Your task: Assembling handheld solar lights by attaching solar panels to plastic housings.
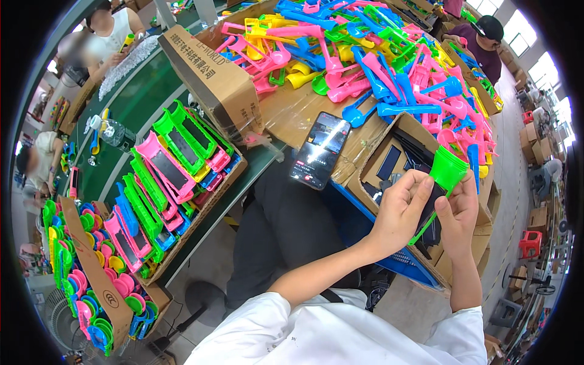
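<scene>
Both hands hold one bright green plastic part (449, 165) above an open carton at the right. It has a wide, ribbed, flared end at the top and a long narrow body with a dark flat panel. My left hand (398, 207) pinches it from the left, thumb and fingers closed near the dark panel. My right hand (460, 213) grips its right side, the thumb lying along the body. Fingers cover much of its middle. Below, the open carton (369, 164) holds dark flat panels (389, 161).
A large heap of pink, blue, green and yellow plastic parts (365, 61) fills the far side. A lit phone (320, 149) lies before it. At the left, a carton (210, 198) holds rows of panelled parts, near a plastic bottle (115, 134). Other people work beyond.
</scene>
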`<state>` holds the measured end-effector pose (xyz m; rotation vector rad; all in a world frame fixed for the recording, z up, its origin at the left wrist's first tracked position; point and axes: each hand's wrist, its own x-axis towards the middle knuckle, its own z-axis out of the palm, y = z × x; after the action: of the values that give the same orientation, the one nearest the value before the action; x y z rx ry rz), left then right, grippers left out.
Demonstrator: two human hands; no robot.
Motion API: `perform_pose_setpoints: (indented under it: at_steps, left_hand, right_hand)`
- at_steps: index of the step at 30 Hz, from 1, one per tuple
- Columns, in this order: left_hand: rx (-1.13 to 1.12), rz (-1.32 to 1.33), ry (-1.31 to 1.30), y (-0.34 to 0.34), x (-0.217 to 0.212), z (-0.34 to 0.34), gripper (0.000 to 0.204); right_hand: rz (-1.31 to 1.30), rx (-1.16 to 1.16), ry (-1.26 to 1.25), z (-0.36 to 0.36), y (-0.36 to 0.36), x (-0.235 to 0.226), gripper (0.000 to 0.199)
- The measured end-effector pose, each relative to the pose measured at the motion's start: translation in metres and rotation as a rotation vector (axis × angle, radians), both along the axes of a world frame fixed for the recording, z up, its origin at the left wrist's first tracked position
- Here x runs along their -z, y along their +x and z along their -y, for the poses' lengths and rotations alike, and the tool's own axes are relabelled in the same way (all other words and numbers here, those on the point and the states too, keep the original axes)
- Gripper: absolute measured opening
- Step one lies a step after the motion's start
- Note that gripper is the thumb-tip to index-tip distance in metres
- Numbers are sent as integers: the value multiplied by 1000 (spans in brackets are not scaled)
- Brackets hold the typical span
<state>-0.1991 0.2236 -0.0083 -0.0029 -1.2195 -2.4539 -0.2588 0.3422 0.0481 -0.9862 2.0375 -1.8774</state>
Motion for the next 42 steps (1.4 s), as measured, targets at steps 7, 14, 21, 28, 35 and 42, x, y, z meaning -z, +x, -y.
perform_pose_setpoints:
  at_steps: [7, 14, 21, 28, 35, 42]
  left_hand:
    - [-12, -18, 58, -4, -2, 0, 29]
    - [-273, 63, -492, 8, -9, 14, 25]
    - [-494, -67, -732, 1, -3, 15, 27]
    - [-250, -31, -336, 7, -6, 31, 26]
    - [118, -38, 0, 8, -5, 56, 26]
    - [-129, 40, -348, 24, -20, 66, 25]
  right_hand:
    - [23, 115, 93, 3, 11, -1, 43]
    - [-174, 127, 113, 5, 16, 2, 38]
    - [-136, 101, 161, -6, -6, 11, 45]
    - [147, -268, 234, 1, -8, 5, 47]
    - [300, -266, 255, 11, 1, -2, 44]
    - [244, -170, 233, 25, 12, 5, 48]
